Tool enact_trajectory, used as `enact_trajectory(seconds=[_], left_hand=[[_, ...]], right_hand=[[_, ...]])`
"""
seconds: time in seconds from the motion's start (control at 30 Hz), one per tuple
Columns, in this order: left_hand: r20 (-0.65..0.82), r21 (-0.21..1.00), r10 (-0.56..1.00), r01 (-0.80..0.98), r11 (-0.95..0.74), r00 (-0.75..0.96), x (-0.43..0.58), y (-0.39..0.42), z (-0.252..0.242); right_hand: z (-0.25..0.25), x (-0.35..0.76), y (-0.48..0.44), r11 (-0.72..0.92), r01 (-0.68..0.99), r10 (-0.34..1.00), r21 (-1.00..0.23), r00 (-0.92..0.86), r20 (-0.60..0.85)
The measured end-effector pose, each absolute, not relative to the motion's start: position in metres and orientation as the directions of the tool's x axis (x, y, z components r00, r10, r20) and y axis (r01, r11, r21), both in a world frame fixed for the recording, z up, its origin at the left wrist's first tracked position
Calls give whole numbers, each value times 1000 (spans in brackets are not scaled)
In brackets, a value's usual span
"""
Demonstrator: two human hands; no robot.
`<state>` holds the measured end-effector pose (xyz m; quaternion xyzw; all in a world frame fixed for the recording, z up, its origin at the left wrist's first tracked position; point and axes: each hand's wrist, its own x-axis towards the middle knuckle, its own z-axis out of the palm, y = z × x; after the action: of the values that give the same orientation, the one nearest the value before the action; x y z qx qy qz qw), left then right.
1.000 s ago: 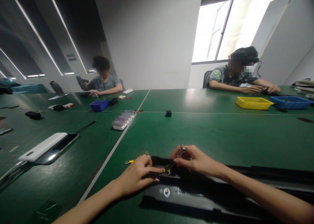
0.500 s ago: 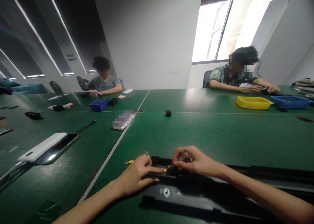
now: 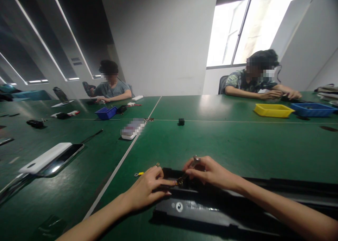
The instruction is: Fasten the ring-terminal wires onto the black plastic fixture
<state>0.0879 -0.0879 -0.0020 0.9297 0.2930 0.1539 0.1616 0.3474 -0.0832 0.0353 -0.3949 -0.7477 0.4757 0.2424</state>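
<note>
A long black plastic housing [image 3: 221, 213] lies on the table in front of me. My left hand [image 3: 148, 186] rests at its left end, index finger stretched out and its tip pressing a small brass-coloured part [image 3: 180, 182]; the thumb is apart below. My right hand [image 3: 208, 170] is closed on a small silver wrench [image 3: 195, 160]. One end of this wrench sticks up above the fingers, while the other slants down to the brass-coloured part. Left of the housing lie a yellow-sleeved ring terminal [image 3: 139, 174] and a small brass nut [image 3: 157, 164].
A phone [image 3: 62, 160] and a white power bank [image 3: 46, 158] lie at left, with cables. Farther off are a white device [image 3: 132, 130], a black cube [image 3: 181, 121], a dark blue bin [image 3: 106, 113], a yellow bin [image 3: 273, 111] and a blue bin [image 3: 314, 109]. Two people sit opposite.
My right hand has turned the wrench slightly, its upper end moving left and up. My left hand keeps its place. Less yellow shows at the fingertip.
</note>
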Motion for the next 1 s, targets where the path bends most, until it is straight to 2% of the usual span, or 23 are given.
enact_trajectory(seconds=[0.37,0.77,1.0], left_hand=[[203,397,588,483,-780,783,88,-88,-2],[196,399,587,483,-779,785,88,-86,-4],[186,401,590,487,-776,786,87,-87,-4]], right_hand=[[37,348,-82,257,349,785,-901,-619,-16],[35,346,-82,229,362,825,-904,-565,-17],[34,348,-83,318,415,814,-852,-580,22]])
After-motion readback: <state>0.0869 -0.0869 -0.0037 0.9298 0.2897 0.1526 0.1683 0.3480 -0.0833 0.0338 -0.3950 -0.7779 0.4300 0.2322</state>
